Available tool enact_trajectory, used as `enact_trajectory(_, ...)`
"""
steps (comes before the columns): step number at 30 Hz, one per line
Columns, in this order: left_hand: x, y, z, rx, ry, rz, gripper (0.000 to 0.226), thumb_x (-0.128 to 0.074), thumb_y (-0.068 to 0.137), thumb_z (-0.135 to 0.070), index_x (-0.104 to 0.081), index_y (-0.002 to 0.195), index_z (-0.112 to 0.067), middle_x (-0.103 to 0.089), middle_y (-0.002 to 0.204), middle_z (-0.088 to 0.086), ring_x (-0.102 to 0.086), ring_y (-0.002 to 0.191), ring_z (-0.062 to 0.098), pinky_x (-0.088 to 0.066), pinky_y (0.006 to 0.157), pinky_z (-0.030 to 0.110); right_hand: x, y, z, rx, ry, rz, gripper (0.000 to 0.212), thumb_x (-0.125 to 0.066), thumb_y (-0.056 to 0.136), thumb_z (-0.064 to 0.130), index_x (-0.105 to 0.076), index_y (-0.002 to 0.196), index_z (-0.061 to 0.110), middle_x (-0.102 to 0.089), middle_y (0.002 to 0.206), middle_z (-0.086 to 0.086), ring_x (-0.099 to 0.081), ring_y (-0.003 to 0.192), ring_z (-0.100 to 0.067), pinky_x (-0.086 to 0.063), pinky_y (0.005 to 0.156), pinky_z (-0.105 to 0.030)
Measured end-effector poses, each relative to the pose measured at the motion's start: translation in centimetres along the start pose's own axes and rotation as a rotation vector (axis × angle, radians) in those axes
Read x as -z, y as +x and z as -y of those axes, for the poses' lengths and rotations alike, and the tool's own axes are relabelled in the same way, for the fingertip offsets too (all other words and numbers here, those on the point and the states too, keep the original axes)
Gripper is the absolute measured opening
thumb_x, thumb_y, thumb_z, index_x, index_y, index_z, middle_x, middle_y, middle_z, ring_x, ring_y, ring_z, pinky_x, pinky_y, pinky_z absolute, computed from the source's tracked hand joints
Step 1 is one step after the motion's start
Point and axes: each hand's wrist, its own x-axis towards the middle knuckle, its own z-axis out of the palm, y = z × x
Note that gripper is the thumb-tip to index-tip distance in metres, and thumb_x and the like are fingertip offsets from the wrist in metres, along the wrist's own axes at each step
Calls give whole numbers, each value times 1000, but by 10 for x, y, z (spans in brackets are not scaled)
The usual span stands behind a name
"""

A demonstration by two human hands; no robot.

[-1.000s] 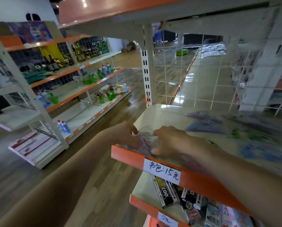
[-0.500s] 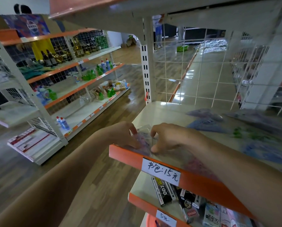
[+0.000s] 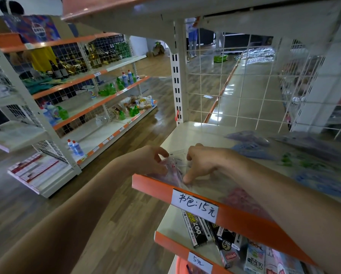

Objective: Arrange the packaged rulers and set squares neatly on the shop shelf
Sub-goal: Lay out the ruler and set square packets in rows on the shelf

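Orange shelf lip (image 3: pixel 157 184) up front, clear ruler pack (image 3: pixel 174 167) just behind it at the corner — left hand (image 3: pixel 146 161) pinching its edge, right hand (image 3: pixel 203 161) curled on it, thumb pinning — best squared to that lip before tackling the scattered packs (image 3: pixel 250 149) beyond.

I see a glossy, crinkled clear-plastic packet (image 3: pixel 174 165), a smooth matt cream metal shelf (image 3: pixel 197 135) and a matt paper price label (image 3: pixel 195 204).

blurred packets (image 3: pixel 322 182) at right edge
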Motion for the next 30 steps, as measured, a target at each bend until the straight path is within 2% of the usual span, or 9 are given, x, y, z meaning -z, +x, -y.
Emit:
enact_trajectory(4,-1,-2,-3,6,-28,8,53,-65,84,-25,-49,135,-24,-61,112,-4,-63,97,17,-54,88,33,-4,2,-5,43,224,-4,67,-74,78,26,-39,135,18,-52,118,-1,-56,104,-21,-52,82,-33)
enact_trajectory(8,4,-5,-3,-49,-38,-118,23,-66,83,-21,-69,106,-24,-65,96,-2,-58,84,14,-46,74,26,-4,-2,-16,85,637,-158,41,-67,85,10,-51,122,13,-59,92,-3,-60,78,-15,-52,68,-28)
enact_trajectory(11,9,-4,-17,-85,-320,-202,9,-67,82,-15,-70,90,-18,-67,88,2,-61,81,16,-53,75,27,8,-22,-34,98,815,-242,21,-62,88,4,-58,108,9,-64,90,-8,-66,73,-14,-56,70,-30)
enact_trajectory(13,9,-1,-33,-102,-468,-200,10,-68,83,-13,-71,93,-10,-66,87,8,-60,78,18,-53,78,32,18,-41,-53,89,841,-297,9,-60,90,4,-61,96,11,-65,92,-7,-67,73,-11,-57,70,-27)
enact_trajectory(16,0,5,-65,-159,-629,-68,7,-65,86,-11,-68,91,-7,-60,78,9,-57,67,16,-57,72,32,28,-72,-87,4,920,-384,8,-58,92,6,-63,92,13,-69,87,-8,-69,67,-12,-58,62,-24)
enact_trajectory(19,-14,12,-99,-183,-776,90,7,-57,92,-9,-63,92,-7,-67,80,11,-68,63,22,-60,63,35,28,-108,-119,-117,1009,-456,7,-51,97,11,-58,98,11,-69,76,-8,-68,59,-20,-52,45,-23)
enact_trajectory(22,-29,18,-131,-240,-771,177,14,-51,96,-14,-62,101,-8,-69,82,11,-67,55,21,-56,49,27,22,-142,-146,-200,989,-496,11,-42,101,18,-50,107,12,-69,75,-9,-67,57,-21,-44,39,-21)
enact_trajectory(27,-52,27,-172,-332,-687,216,12,-53,95,-16,-62,97,-9,-69,81,9,-63,50,16,-49,44,22,12,-193,-181,-322,831,-559,16,-47,99,21,-48,115,22,-70,86,0,-67,65,-13,-43,51,-21)
enact_trajectory(30,-63,29,-188,-338,-685,262,12,-53,94,-13,-63,92,-6,-70,73,8,-65,50,18,-52,44,25,3,-220,-194,-355,777,-561,12,-56,94,17,-62,101,24,-73,88,2,-67,72,-9,-44,61,-21)
